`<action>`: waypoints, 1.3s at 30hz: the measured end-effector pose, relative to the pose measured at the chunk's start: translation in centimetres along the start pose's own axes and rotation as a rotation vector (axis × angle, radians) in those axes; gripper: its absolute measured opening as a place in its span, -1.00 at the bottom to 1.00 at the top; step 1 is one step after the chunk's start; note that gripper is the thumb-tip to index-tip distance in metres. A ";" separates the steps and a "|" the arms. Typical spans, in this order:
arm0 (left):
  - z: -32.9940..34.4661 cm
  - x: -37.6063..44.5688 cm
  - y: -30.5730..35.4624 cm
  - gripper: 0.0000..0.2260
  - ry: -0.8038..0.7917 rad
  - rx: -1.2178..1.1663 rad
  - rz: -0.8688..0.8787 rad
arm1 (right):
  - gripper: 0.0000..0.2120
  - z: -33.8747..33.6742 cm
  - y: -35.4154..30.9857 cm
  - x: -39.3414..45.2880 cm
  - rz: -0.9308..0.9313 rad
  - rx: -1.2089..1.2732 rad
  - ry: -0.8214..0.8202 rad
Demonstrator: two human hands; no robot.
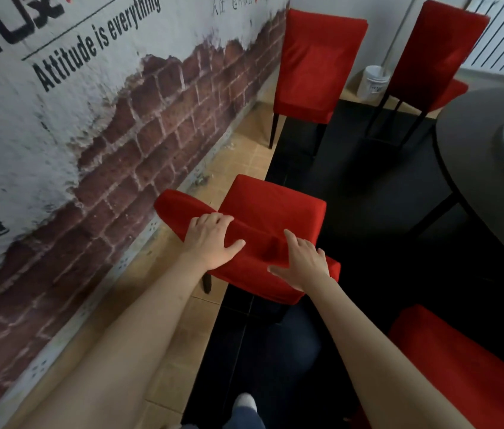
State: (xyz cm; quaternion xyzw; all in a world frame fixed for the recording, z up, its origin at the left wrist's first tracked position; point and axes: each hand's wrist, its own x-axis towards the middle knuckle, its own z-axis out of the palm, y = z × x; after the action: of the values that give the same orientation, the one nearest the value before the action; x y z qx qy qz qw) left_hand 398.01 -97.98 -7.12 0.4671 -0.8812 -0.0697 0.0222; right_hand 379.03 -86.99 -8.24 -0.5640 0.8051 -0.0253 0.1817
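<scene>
A red fabric-covered chair [275, 209] stands right in front of me, seen from above and behind, its seat pointing away. My left hand [210, 239] grips the top of its backrest near the left end, fingers curled over the far edge and thumb on the near side. My right hand [304, 263] holds the same backrest top further right, fingers curled over the edge and thumb spread toward me. One dark chair leg shows under the backrest.
Two more red chairs [315, 66] [433, 51] stand at the back, and a fourth [461, 366] is at lower right. A dark round table [473, 144] fills the right side. A painted brick wall [89, 144] runs along the left. A white bucket [374, 82] sits in the corner.
</scene>
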 end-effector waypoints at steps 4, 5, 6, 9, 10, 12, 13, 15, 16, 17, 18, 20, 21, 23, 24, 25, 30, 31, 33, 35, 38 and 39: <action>1.1 3.3 -1.1 -0.41 -0.046 0.000 0.053 | 0.00 0.5 0.3 2.1 0.063 0.031 -0.063; 1.5 4.0 -1.5 -0.41 -0.059 0.006 0.069 | 0.01 0.8 0.3 2.3 0.081 0.031 -0.074; 1.9 4.7 -1.8 -0.40 -0.075 0.013 0.084 | 0.03 1.0 0.4 2.5 0.100 0.019 -0.081; 2.8 6.3 -2.6 -0.34 -0.127 0.051 0.138 | 0.06 1.5 0.6 2.9 0.159 -0.030 -0.077; 3.0 6.7 -2.9 -0.31 -0.134 0.068 0.165 | 0.07 1.6 0.6 3.0 0.178 -0.038 -0.076; 3.3 7.3 -3.2 -0.27 -0.134 0.084 0.218 | 0.09 1.7 0.2 3.1 0.222 -0.049 -0.077; 3.5 7.5 -3.4 -0.25 -0.131 0.081 0.238 | 0.08 1.7 0.1 3.1 0.238 -0.058 -0.074; 3.7 7.7 -3.5 -0.21 -0.131 0.075 0.261 | 0.02 1.7 -0.1 3.2 0.261 -0.075 -0.060; 3.7 7.8 -3.5 -0.20 -0.136 0.076 0.265 | -0.03 1.7 -0.1 3.2 0.270 -0.080 -0.053; 3.7 7.7 -3.5 -0.19 -0.142 0.080 0.268 | -0.08 1.7 -0.2 3.1 0.279 -0.085 -0.051; 3.7 7.7 -3.6 -0.19 -0.146 0.088 0.273 | -0.11 1.7 -0.3 3.0 0.287 -0.088 -0.052; 3.6 7.6 -3.6 -0.20 -0.156 0.101 0.281 | -0.16 1.8 -0.5 2.8 0.298 -0.090 -0.055; 3.6 7.6 -3.6 -0.21 -0.167 0.100 0.276 | -0.17 1.9 -0.5 2.7 0.299 -0.088 -0.061; 3.6 7.6 -3.7 -0.21 -0.170 0.098 0.274 | -0.18 1.8 -0.6 2.7 0.296 -0.078 -0.058; 3.5 7.7 -3.7 -0.21 -0.173 0.098 0.277 | -0.18 1.8 -0.6 2.7 0.303 -0.071 -0.055; 3.5 7.6 -3.8 -0.20 -0.180 0.097 0.276 | -0.18 1.8 -0.8 2.5 0.310 -0.069 -0.058; 3.6 7.0 -4.7 -0.25 -0.179 0.100 0.349 | -0.18 2.6 -2.0 1.0 0.352 -0.052 -0.057; 3.6 6.9 -4.9 -0.28 -0.180 0.099 0.371 | -0.18 2.8 -2.3 0.6 0.365 -0.046 -0.055; 3.6 6.9 -5.4 -0.33 -0.184 0.095 0.422 | -0.18 3.2 -3.2 -0.3 0.401 -0.026 -0.050; 3.5 6.8 -5.9 -0.36 -0.182 0.089 0.470 | -0.17 3.8 -4.2 -1.2 0.436 -0.012 -0.040; 3.4 6.3 -6.9 -0.38 -0.180 0.099 0.551 | -0.15 4.7 -6.2 -2.6 0.501 0.010 -0.029; 3.3 6.2 -7.3 -0.38 -0.183 0.102 0.576 | -0.16 5.0 -7.0 -3.1 0.523 0.018 -0.025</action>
State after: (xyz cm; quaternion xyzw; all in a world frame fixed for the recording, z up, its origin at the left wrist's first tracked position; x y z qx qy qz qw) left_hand 400.19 -106.77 -11.64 0.1903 -0.9781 -0.0579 -0.0618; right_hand 387.81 -85.82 -10.35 -0.3354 0.9210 0.0223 0.1970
